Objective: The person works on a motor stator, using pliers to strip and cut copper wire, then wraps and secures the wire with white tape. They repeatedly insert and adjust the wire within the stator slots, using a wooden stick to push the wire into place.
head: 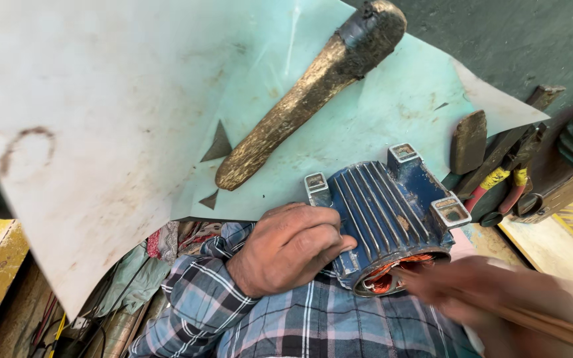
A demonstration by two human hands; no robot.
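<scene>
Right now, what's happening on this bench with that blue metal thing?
A person in a plaid shirt steadies a blue ribbed motor housing with the left hand pressed on its side. Copper windings show in its open end. The right hand, blurred in motion, is at that opening with a thin stick-like tool. A worn wooden mallet lies untouched on the pale sheet behind, and red-handled pliers sit off to the side.
</scene>
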